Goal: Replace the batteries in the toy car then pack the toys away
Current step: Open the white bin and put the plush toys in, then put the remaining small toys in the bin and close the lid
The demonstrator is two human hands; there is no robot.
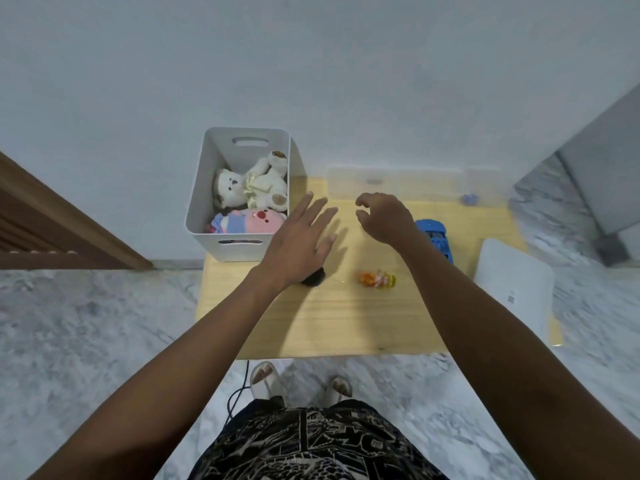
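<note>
Marble floor w/ a low wooden table [311, 320] against a pale wall. We hold both hands above it: left hand [301, 237] flat, fingers straight & spread, holding nothing; right hand [384, 216] loosely curled, also empty. Blue toy car [434, 239] sits just right of our right wrist. White bin [204, 206] at table's left-rear corner holds a white teddy [249, 183] & pink plush [249, 220]. Small orange figure [377, 279] lies mid-table; dark object [313, 277] pokes from under left wrist. White lid [516, 289] at right edge.

Left hand [300, 237] fingers spread flat, right hand [384, 216] loosely curled
</note>
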